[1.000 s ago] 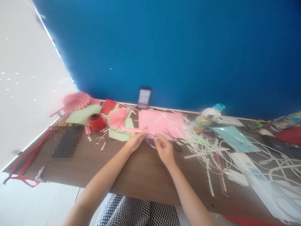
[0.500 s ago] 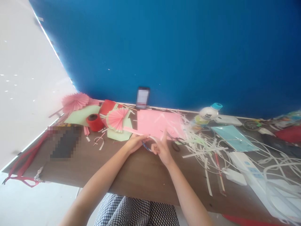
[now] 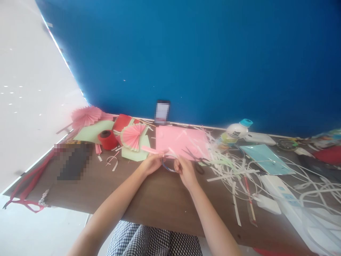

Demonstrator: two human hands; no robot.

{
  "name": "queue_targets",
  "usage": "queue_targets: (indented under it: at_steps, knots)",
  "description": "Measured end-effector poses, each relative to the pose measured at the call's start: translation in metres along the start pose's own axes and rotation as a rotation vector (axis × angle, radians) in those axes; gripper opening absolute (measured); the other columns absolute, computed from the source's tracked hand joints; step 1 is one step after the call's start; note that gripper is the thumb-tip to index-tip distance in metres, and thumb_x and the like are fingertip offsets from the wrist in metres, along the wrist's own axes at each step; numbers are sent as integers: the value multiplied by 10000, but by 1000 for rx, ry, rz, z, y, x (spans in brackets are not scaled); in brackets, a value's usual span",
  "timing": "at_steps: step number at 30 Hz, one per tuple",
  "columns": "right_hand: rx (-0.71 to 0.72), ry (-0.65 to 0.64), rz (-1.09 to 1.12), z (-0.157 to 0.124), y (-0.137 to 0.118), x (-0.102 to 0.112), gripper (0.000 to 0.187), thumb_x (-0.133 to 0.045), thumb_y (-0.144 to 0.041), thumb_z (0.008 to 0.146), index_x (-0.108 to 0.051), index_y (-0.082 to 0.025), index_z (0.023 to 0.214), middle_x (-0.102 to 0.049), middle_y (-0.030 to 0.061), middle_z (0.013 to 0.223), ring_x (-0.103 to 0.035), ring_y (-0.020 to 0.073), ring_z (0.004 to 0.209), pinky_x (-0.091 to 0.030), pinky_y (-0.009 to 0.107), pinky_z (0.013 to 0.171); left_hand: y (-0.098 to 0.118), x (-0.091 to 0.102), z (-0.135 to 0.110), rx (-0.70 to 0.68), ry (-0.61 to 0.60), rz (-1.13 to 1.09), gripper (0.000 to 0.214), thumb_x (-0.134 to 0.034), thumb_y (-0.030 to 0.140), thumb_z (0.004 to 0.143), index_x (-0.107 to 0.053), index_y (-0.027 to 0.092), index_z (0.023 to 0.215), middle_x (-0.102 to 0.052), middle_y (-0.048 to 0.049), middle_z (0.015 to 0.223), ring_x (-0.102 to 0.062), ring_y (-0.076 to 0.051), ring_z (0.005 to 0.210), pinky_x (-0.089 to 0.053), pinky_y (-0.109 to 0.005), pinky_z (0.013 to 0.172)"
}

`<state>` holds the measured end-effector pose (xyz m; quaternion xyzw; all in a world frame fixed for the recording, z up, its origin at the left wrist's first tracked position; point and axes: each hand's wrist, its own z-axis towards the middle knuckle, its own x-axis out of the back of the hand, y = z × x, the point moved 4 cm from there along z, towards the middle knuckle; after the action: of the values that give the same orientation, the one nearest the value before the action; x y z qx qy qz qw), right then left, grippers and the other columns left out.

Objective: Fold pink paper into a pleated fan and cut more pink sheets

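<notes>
Above the table, just in front of the pink paper sheet [image 3: 170, 137], I hold a thin ring with a white upper edge and a blue-and-white inside, which looks like a roll of tape [image 3: 168, 168]. My left hand [image 3: 152, 164] is closed on the ring's left side. A narrow pink paper strip [image 3: 149, 149] sticks out beyond those fingers; whether they grip it too I cannot tell. At the ring's right side, my right hand [image 3: 185, 170] has its fingers curled and pinched against the edge. Dark scissors [image 3: 199, 168] lie just beyond the right hand, on the sheet's corner.
Pink pleated paper fans [image 3: 133, 135], green paper [image 3: 135, 153] and a red thread spool [image 3: 108, 139] lie left. To the right are white paper strips [image 3: 226, 161], a glue bottle [image 3: 236, 130], a teal packet [image 3: 268, 159] and a power strip [image 3: 279, 192] with cables. A phone [image 3: 162, 112] leans on the blue wall.
The right index finger, raised and stretched out before, is now bent down to the ring. The left hand stays almost where it was. The view has shifted slightly.
</notes>
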<state>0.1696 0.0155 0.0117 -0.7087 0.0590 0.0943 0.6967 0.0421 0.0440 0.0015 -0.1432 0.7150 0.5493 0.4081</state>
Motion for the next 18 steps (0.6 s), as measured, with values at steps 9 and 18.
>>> queue_targets:
  at_steps: [9,18]
  knots:
    - [-164,-250,-70,-11,-11,-9,336,-560,-440,749,-599,-147,588,-533,-5,484,-435,89,453,-330,236,468,3,2,-2,-23,1,16,112,-724,245,562,-630,184,569,-550,-36,1179,-409,-242,1161,-366,-289,839]
    - [72,126,-487,-10,-17,7,387,-538,-414,745,-400,-187,464,-291,-76,388,-279,68,384,-212,216,418,4,4,1,-96,57,-17,80,-702,170,597,-676,171,673,-626,-43,969,-531,-163,978,-350,-272,903]
